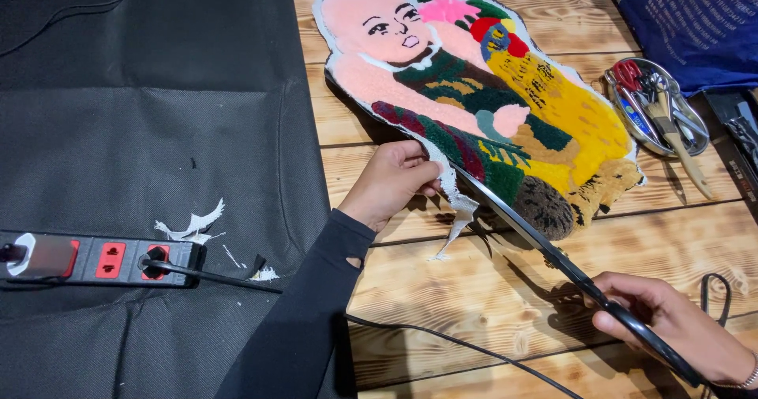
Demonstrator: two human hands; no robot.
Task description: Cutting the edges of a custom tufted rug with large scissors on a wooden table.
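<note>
Wooden planks (pixel 489 288) run under my work, with black fabric (pixel 158 131) spread over the left side, where a power strip (pixel 99 258) lies among a few white scraps (pixel 193 225). Toward the middle and far part of the planks lies the tufted rug piece (pixel 474 91), a colourful figure cut to its outline. It looks soft and floppy, thick in the pile yet light, and the thin white backing edge is, I judge, the best place to grip, since the pile would only squash. My left hand (pixel 391 182) is curled at the rug's near edge, fingers closed and pinching the white trim strip (pixel 454 198) that hangs loose there. My right hand (pixel 671 320), near and to the right, is wrapped around the handles of the long black scissors (pixel 545 245), whose blades point up to the rug's edge beside the strip. Far right, a metal tray (pixel 620 111) holds small tools, next to a blue cloth (pixel 695 20).
</note>
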